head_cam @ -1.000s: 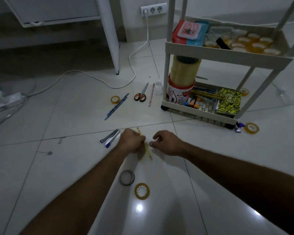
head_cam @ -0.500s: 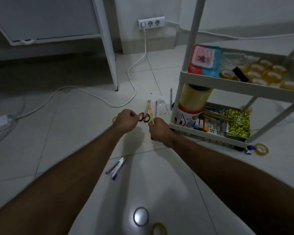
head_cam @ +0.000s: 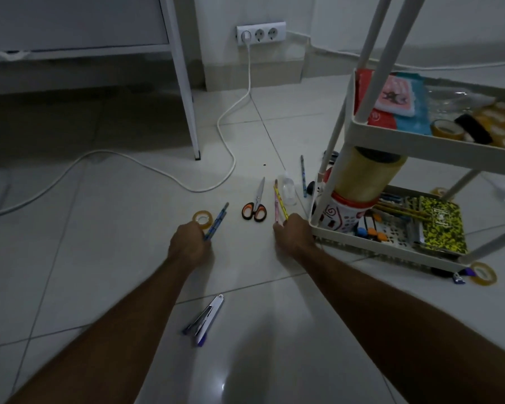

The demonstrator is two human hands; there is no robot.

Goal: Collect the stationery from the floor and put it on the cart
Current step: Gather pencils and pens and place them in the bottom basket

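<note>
Pretty dim overall, kind of a grey-blue cast. One small glare spot on the glossy floor tiles (head_cam: 220, 386) near the bottom, soft arm shadows around it. Deep shadow upper left. Wide-angle bend at the edges, cart (head_cam: 391, 141) posts lean. Slightly soft, noisy.

Glossy tiled floor (head_cam: 105, 258), matt plastic cart (head_cam: 420, 142), metal-bladed scissors (head_cam: 255, 204), translucent glossy tape roll (head_cam: 202, 219)

Scissors (head_cam: 254, 206): orange-and-black handles. Notebook (head_cam: 440, 225): yellow, black-speckled. Pencil (head_cam: 281, 201): yellow; second pencil (head_cam: 276, 209): pink. Tape roll (head_cam: 203, 218): amber. Cart (head_cam: 420, 142): cream.
</note>
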